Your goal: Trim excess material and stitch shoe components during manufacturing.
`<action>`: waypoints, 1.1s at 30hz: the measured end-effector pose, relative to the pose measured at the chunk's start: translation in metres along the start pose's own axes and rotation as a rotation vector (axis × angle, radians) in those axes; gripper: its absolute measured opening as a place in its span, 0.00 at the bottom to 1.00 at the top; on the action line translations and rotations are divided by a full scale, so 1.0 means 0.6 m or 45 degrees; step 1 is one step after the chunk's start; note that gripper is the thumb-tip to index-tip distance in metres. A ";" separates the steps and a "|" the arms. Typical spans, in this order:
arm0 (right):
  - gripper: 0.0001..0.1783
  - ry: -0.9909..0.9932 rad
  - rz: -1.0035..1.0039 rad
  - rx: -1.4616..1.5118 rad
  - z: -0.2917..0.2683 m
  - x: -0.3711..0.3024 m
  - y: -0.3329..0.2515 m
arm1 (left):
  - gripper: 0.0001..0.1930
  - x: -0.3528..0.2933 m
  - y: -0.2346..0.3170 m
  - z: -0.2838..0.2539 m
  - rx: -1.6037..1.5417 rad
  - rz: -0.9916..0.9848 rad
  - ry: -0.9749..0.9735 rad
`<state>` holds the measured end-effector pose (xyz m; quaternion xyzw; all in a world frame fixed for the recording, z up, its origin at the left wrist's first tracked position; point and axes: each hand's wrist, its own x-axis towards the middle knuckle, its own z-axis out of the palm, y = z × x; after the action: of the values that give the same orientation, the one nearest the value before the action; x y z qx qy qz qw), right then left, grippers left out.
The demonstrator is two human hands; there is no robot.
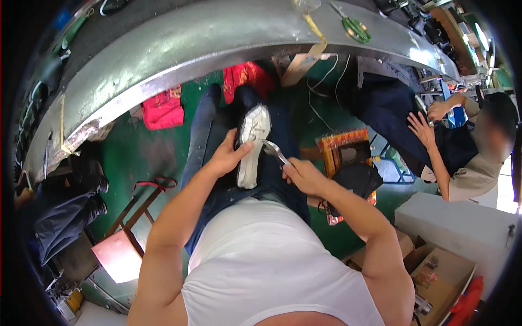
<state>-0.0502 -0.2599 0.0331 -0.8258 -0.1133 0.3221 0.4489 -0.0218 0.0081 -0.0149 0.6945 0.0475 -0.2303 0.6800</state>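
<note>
Green floor (119,163) shows below a metal bench (163,38) arcing across the top of the frame, with 2 red cloths (162,110) beneath. At centre, a shoe (249,169) lies sole up over the jeans (203,127). The left hand (225,157) clasps its left edge; the right hand (305,177), apart, is wrapped round a metal tool (276,151), tip at the sole. A co-worker (472,182) is at right.

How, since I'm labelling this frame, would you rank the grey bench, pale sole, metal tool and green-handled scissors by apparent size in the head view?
1. Grey bench
2. Pale sole
3. Green-handled scissors
4. Metal tool, partly hidden by the right hand
</note>
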 end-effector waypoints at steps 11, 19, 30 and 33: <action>0.17 0.117 0.188 0.326 -0.071 -0.001 -0.007 | 0.29 -0.058 0.217 -0.112 -0.442 0.041 0.226; 0.20 0.055 -0.214 0.861 -0.228 0.076 -0.177 | 0.33 0.086 0.528 -0.380 1.085 0.673 0.712; 0.14 0.351 -0.091 1.067 -0.506 0.486 -0.354 | 0.34 0.356 0.412 -0.572 2.347 0.280 0.689; 0.09 0.411 -0.148 1.169 -0.599 0.637 -0.329 | 0.28 0.345 0.395 -0.538 1.525 0.109 0.524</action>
<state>0.4909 -0.2051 0.1694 -0.5741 0.0656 0.1811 0.7958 0.3345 0.2520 0.1143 0.9859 0.0123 -0.0512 0.1590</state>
